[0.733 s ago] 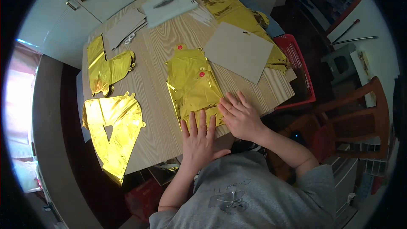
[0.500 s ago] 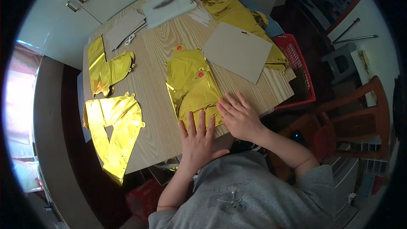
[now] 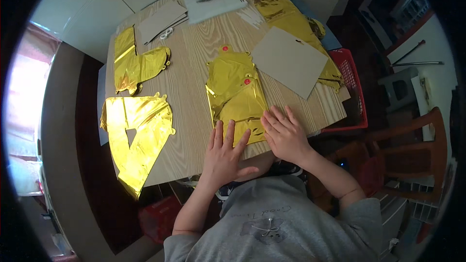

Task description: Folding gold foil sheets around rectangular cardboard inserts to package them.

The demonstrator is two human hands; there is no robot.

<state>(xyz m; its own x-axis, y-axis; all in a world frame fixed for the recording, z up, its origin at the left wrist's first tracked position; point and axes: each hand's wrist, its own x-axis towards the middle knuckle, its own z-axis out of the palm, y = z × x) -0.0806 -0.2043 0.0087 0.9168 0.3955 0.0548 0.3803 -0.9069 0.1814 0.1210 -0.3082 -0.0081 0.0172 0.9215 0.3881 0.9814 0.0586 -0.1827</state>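
Wood-grain table (image 3: 189, 68) | red-dotted gold foil (image 3: 238, 99) | lower end under left fingers (image 3: 228, 134), spread | right edge at right fingers (image 3: 280, 118), nearly together

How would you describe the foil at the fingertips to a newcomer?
Find the table, then the left hand and right hand at its near edge. The gold foil lies at their fingertips; two round red marks set it apart from the foils to its left.

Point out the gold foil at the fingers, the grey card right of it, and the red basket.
Gold foil (image 3: 236, 93), head view: middle of its surface.
Grey card (image 3: 290, 61), head view: centre of its face.
Red basket (image 3: 357, 85), head view: its right wall.
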